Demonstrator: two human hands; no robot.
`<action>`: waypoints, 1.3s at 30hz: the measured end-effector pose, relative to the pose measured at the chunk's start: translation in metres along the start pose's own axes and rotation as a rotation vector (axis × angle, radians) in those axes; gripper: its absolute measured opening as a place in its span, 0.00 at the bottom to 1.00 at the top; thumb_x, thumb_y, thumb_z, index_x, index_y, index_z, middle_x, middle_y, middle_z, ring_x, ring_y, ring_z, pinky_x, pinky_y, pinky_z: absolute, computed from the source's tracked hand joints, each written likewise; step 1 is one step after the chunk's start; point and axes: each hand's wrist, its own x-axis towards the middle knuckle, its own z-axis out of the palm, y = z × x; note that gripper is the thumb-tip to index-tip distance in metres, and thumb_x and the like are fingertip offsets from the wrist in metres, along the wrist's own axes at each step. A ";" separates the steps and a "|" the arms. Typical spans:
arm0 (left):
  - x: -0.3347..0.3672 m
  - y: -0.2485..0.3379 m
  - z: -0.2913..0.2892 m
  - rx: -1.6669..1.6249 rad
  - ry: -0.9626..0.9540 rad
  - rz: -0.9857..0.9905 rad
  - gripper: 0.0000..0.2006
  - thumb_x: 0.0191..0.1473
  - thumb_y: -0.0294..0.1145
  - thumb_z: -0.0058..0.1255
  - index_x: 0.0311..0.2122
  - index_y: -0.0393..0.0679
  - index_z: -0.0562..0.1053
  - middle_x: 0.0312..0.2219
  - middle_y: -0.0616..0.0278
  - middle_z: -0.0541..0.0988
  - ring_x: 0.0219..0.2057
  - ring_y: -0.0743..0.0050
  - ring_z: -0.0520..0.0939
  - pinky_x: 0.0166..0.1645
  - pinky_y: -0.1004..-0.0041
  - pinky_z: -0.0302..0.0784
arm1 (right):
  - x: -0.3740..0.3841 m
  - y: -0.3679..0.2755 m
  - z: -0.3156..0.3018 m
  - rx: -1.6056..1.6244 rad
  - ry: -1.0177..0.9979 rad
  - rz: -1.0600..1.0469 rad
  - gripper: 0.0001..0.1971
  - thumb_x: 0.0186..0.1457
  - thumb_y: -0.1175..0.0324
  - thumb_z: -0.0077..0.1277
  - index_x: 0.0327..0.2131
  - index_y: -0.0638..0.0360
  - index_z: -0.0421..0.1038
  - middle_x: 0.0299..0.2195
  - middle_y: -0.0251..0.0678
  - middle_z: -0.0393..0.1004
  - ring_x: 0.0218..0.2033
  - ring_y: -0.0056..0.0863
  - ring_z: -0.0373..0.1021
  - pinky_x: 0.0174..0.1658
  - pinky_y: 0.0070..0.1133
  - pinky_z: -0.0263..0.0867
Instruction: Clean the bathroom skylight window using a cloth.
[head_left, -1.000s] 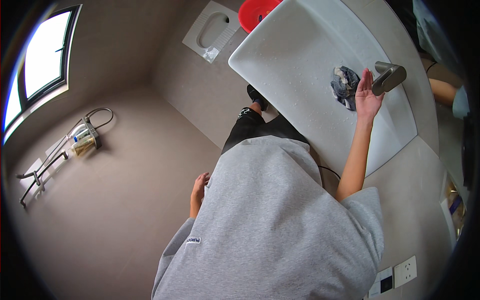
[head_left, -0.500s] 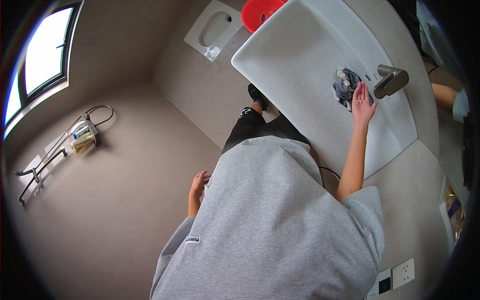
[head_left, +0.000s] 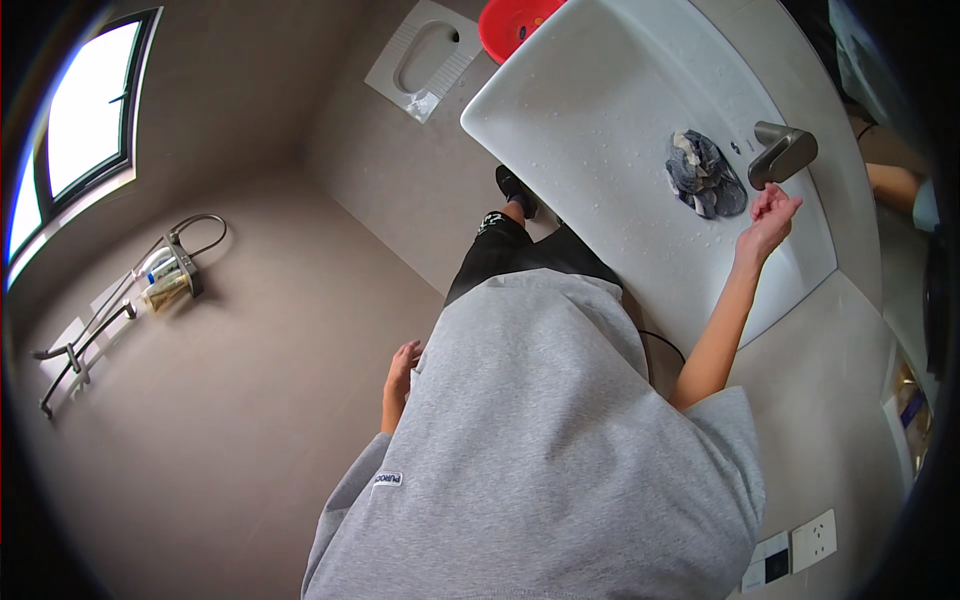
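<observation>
My right hand (head_left: 768,225) is over the right side of the white washbasin (head_left: 600,120), palm up. Its fingers bend loosely, the thumb stands apart, and nothing lies in it. The fingertips are close to the end of the grey faucet (head_left: 783,153); whether they touch it I cannot tell. A crumpled, wet-looking grey-blue cloth with pale patches (head_left: 704,175) lies in the basin, left of that hand and apart from it. My left hand (head_left: 402,368) hangs beside the hem of my grey shirt, loosely open and without anything visible in it; the shirt partly hides its fingertips.
A red plastic basin (head_left: 510,25) stands on the floor beyond the washbasin, near a white squat toilet (head_left: 425,60). On the left wall are a shower fixture with a bottle rack (head_left: 170,275) and a window (head_left: 95,110). Wall sockets (head_left: 813,541) are at the lower right.
My right hand has moved right and toward me, away from the cloth, to beside the faucet. Its straight fingers have curled. More of the cloth shows. My left hand has barely moved.
</observation>
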 end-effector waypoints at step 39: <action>0.005 -0.032 0.009 -0.087 0.017 0.027 0.26 0.65 0.47 0.42 0.62 0.40 0.66 0.54 0.42 0.74 0.55 0.47 0.76 0.57 0.58 0.74 | 0.122 0.149 0.014 0.848 -0.324 0.793 0.15 0.62 0.68 0.45 0.20 0.53 0.57 0.17 0.27 0.54 0.18 0.22 0.52 0.25 0.21 0.51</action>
